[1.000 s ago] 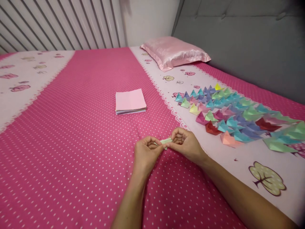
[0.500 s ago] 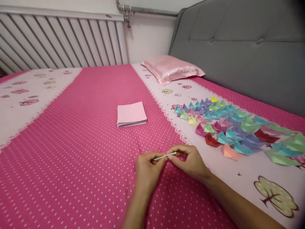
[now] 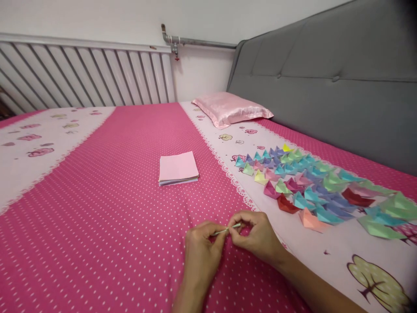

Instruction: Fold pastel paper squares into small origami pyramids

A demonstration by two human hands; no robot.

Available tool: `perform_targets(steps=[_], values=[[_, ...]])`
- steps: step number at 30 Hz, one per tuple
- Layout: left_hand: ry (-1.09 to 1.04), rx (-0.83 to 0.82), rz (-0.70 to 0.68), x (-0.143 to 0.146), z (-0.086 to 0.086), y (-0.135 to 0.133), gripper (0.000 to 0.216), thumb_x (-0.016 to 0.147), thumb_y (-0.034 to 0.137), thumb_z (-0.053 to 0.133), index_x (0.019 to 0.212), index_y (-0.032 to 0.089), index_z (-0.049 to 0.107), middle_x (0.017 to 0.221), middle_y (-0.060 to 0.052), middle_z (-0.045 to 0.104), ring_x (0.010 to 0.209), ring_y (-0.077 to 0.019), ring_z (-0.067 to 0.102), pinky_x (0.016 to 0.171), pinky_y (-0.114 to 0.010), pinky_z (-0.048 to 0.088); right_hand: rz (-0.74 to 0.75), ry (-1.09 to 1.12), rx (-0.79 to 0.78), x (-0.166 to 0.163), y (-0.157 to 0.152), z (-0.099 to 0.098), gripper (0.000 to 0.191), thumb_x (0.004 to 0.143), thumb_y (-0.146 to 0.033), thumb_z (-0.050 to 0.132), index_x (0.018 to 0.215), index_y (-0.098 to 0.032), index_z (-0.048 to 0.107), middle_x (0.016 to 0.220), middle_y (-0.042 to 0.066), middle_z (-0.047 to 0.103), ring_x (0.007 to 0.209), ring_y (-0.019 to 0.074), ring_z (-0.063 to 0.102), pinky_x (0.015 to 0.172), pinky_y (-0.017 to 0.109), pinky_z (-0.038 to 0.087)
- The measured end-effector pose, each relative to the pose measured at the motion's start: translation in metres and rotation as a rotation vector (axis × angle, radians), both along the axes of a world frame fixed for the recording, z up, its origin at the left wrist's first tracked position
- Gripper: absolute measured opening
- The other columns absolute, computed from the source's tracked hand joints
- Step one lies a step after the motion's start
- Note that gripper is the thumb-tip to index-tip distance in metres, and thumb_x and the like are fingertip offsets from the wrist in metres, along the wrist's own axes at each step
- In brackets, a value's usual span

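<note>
My left hand (image 3: 202, 250) and my right hand (image 3: 256, 234) meet just above the pink dotted bedsheet (image 3: 97, 217), both pinching a small folded piece of light green paper (image 3: 228, 228) seen nearly edge-on. Fingers of both hands are curled around it. A stack of square paper sheets (image 3: 178, 168), pink on top, lies further out on the bed. To the right, several folded paper boats (image 3: 306, 187) in many colours sit in rows on the white band of the sheet.
A pink satin pillow (image 3: 231, 109) lies at the head of the bed by the grey padded headboard (image 3: 325, 82). A white slatted panel (image 3: 81, 74) runs along the far side, with a pipe (image 3: 195, 41) on the wall.
The view has tilted up, so hands and bed sit lower in frame. The green paper has gone from a flatter strip to a thin edge-on fold between my fingertips.
</note>
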State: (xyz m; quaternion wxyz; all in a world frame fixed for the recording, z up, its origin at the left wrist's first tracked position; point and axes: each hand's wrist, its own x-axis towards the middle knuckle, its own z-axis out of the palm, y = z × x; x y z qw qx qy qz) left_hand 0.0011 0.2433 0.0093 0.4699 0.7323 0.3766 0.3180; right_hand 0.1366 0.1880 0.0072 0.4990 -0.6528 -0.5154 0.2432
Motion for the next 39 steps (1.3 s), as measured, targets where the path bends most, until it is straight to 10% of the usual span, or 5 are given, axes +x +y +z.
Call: perform_targets(steps=[20, 25, 39], values=[[-0.039, -0.183, 0.097, -0.003, 0.004, 0.004, 0.015, 0.068, 0.031, 0.069, 0.071, 0.017, 0.075, 0.065, -0.006, 0.07, 0.06, -0.0166, 0.061, 0.055, -0.025, 0.045, -0.11, 0.203, -0.006, 0.031, 0.002, 0.0, 0.004, 0.061, -0.019, 0.065, 0.063, -0.015, 0.066, 0.058, 0.003, 0.067, 0.054, 0.0142, 0.062, 0.053, 0.024, 0.05], [-0.097, -0.181, 0.055, -0.002, 0.002, 0.005, 0.012, 0.067, 0.03, 0.07, 0.072, 0.019, 0.075, 0.066, -0.005, 0.071, 0.06, -0.0168, 0.062, 0.058, -0.026, 0.049, 0.086, 0.187, -0.003, 0.023, -0.002, 0.003, 0.027, 0.066, -0.026, 0.071, 0.092, -0.018, 0.07, 0.083, 0.006, 0.073, 0.069, 0.0165, 0.067, 0.062, 0.027, 0.054], [-0.188, -0.399, 0.011, 0.003, 0.007, -0.001, 0.014, 0.07, 0.024, 0.065, 0.076, 0.013, 0.07, 0.066, -0.005, 0.07, 0.054, -0.0116, 0.061, 0.049, -0.018, 0.045, 0.048, 0.027, 0.068, 0.015, -0.005, 0.005, 0.008, 0.071, -0.025, 0.068, 0.076, -0.019, 0.072, 0.072, 0.004, 0.072, 0.066, 0.0174, 0.066, 0.061, 0.028, 0.053]])
